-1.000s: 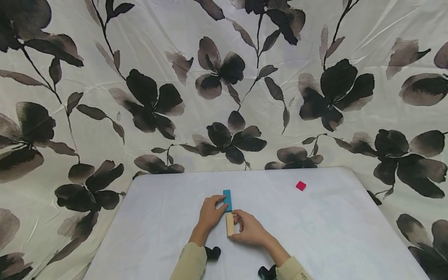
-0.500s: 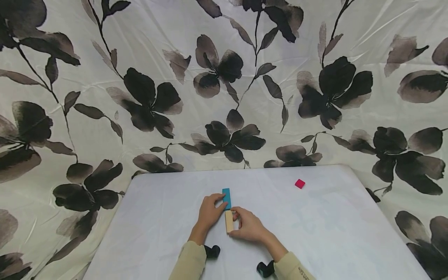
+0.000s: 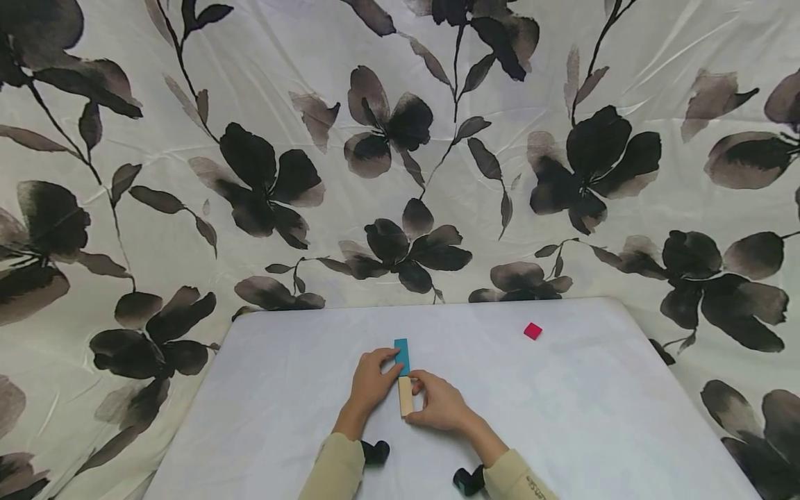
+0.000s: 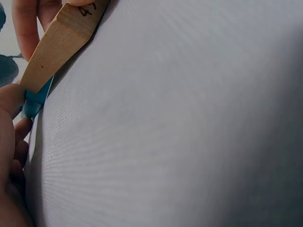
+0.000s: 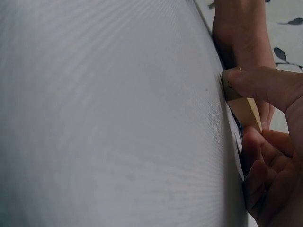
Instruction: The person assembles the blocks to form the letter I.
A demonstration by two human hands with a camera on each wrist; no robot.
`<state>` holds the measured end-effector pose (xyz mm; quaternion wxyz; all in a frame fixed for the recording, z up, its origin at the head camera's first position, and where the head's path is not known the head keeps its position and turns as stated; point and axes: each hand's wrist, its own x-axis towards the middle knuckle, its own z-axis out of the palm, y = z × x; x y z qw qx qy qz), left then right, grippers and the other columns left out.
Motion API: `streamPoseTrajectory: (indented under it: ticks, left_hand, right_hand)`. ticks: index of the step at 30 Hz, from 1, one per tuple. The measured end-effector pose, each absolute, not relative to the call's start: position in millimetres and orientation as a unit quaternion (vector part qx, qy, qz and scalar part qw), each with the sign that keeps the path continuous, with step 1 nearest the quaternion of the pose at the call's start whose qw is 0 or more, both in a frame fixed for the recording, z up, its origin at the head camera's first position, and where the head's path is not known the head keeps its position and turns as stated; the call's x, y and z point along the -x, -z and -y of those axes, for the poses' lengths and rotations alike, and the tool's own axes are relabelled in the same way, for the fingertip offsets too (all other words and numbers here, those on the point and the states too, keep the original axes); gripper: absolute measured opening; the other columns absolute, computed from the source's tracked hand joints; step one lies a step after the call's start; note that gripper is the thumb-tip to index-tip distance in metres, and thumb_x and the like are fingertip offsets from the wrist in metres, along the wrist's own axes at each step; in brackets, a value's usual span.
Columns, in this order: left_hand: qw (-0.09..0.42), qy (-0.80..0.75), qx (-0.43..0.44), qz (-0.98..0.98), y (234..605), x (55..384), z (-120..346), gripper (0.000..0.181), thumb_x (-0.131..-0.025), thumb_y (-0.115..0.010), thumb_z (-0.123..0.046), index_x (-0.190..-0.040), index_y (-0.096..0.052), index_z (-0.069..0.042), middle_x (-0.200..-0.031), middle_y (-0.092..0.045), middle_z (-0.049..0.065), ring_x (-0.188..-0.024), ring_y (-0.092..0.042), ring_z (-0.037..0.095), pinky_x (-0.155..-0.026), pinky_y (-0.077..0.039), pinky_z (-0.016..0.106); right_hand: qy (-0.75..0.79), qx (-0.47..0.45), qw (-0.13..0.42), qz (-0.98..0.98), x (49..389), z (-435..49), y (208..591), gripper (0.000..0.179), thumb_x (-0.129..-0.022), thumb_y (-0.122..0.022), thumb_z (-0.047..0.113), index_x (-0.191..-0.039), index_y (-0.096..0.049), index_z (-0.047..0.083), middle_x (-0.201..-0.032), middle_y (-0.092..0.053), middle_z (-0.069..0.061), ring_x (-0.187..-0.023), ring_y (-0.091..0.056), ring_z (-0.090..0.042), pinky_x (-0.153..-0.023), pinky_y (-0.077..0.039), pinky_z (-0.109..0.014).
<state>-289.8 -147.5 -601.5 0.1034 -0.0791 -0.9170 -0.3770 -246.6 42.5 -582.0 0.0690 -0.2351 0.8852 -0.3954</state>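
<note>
Blue rectangular block (image 3: 403,357) lies at the far end of a two-piece line on the white table (image 3: 281,389); a pale, unpainted wooden rectangular block (image 3: 405,398) forms the near end. Left hand (image 3: 371,380): thumb and finger pinch the blue block from the left. Right hand (image 3: 442,403): thumb and finger clamp the wooden block at its near and far ends. Progress, by judgement: end-to-end placement appears achieved; fine alignment and release remain. Small red square block (image 3: 532,331) sits apart at far right, outside the line
</note>
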Motion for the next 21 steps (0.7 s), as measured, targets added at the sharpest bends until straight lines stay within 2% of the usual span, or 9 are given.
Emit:
streamPoseTrajectory:
  ticks: [21]
  left_hand:
    - [0.088,0.363,0.074,0.925,601.8,290.7,150.2,0.037,-0.089,-0.072,-0.030,-0.123,-0.068,-0.016,-0.123,-0.065,0.003,-0.110,-0.054,0.024,-0.095,-0.045,0.042]
  right_hand:
    - [0.386,0.234,0.057,-0.891,249.0,-38.8,583.7,0.075,-0.071,-0.086,0.033,-0.134,-0.052,0.008,-0.098,-0.060,0.007,-0.060,-0.051,-0.002,-0.054,-0.043,-0.022]
